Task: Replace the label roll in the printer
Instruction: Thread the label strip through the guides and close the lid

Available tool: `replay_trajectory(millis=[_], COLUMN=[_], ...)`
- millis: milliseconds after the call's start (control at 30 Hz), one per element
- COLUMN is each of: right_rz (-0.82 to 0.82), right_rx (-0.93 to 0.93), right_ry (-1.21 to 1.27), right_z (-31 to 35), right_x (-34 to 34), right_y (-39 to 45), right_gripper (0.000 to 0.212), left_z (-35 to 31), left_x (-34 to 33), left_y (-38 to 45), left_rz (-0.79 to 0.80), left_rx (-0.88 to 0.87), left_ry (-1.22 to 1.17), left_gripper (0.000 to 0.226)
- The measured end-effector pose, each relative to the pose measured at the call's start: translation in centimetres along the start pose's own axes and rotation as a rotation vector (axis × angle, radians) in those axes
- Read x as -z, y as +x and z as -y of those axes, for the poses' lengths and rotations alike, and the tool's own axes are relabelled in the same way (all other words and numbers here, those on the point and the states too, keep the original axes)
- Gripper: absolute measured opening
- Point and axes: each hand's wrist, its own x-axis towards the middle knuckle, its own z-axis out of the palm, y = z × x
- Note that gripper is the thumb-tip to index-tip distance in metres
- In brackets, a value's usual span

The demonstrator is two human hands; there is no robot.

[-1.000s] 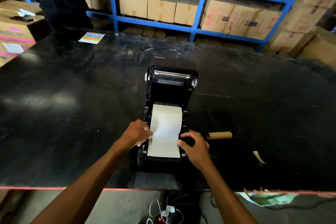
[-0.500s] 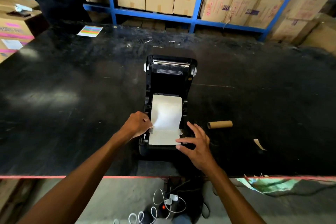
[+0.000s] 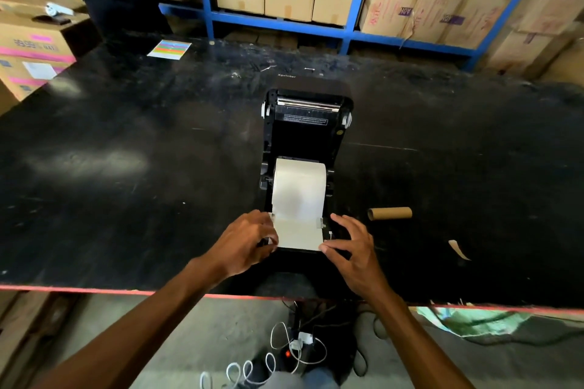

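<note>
While both hands worked the printer's front edge, the left hand sat curled at the left margin of the paper, fingertips touching or pinching that edge; can't tell which. Right hand was spread, fingers apart, thumb tip resting on the paper's near right corner, holding nothing. Forearms came in low over the counter edge, wrists roughly level.

Handling, as a judgement: the loose paper looked thin, limp, easy to crease or skew, so take it by the side margins, both sides at once, and pull evenly. The label roll itself looked light but firm; grip by its ends if it needs reseating.

Roll sat in the printer bay, paper fed forward between the small side guides, lid open and tilted back. Empty cardboard tube lay on the counter well to the right, paper scrap beyond it.
</note>
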Motion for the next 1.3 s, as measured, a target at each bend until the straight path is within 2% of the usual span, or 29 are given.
replay_trajectory(millis=[100,200,267,433,633,833,967,1133,1300], right_rz=[-0.007,-0.045,-0.031,0.042,0.034,0.000,-0.011,-0.015,-0.055], right_rx=[-0.022,-0.036,-0.030,-0.037,0.027,0.038,0.071,0.082,0.128], right_ry=[-0.008,-0.006,-0.001,-0.033,-0.062,-0.098,-0.063,-0.105,-0.169], right_z=[-0.1,0.5,0.9,1.0,1.1,1.1,1.1,1.0,1.2], right_x=[-0.1,0.0,0.0,0.3,0.5,-0.2,-0.6,-1.0,-1.4], right_y=[-0.2,-0.2,-0.2,0.3,1.3,1.5,1.1,0.0,-1.7], right_gripper=[0.023,0.009,0.012,0.029,0.016,0.015,0.016,0.036,0.029], left_z=[0.2,0.1,0.1,0.3,0.7,0.3,0.3,0.1,-0.2], left_x=[-0.5,-0.7,-0.7,-0.8,-0.6,-0.2,-0.2,-0.5,-1.4], left_y=[-0.3,-0.4,-0.5,-0.5,0.1,0.3,0.0,-1.0,-2.5], left_rz=[-0.043,-0.049,-0.054,-0.054,-0.047,-0.070,-0.094,-0.113,-0.099], left_rx=[-0.035,-0.057,-0.070,-0.056,-0.033,-0.117,-0.113,-0.134,-0.155], left_ry=[0.035,0.041,0.044,0.045,0.063,0.088,0.074,0.049,0.066], left_gripper=[0.012,0.009,0.009,0.021,0.041,0.011,0.006,0.005,0.008])
